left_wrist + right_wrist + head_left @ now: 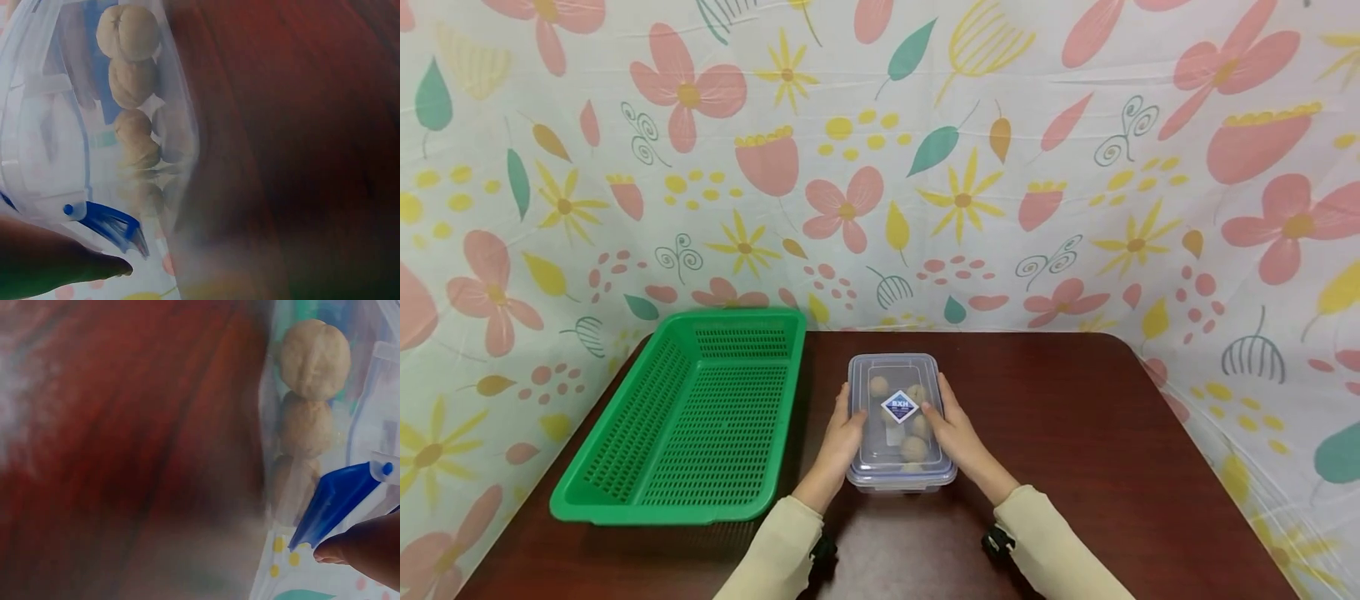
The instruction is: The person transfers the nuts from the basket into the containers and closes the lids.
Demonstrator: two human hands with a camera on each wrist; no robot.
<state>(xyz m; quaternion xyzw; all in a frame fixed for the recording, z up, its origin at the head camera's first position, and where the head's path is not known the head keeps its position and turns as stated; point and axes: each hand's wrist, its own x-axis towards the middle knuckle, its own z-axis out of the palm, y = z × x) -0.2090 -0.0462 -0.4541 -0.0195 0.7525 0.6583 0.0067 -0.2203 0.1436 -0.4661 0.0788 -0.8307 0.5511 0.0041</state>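
Observation:
A clear plastic food container [868, 442] with a transparent lid and a diamond-shaped label [900, 407] stands in the middle of the table. Round tan walnuts [913, 450] show through it, several in all. My left hand [837, 437] grips its left side and my right hand [958, 435] its right, each thumb over the lid's edge. In the left wrist view a blue latch [112, 226] angles outward from the lid, beside a finger [69, 262]. Another blue latch [337, 500] sticks out likewise in the right wrist view, its tip close to a fingertip [334, 550].
An open green plastic basket [767, 492] with slotted walls stands on the left of the dark reddish-brown table [1075, 433]. Behind the table hangs a white cloth [880, 275] printed with flowers and leaves.

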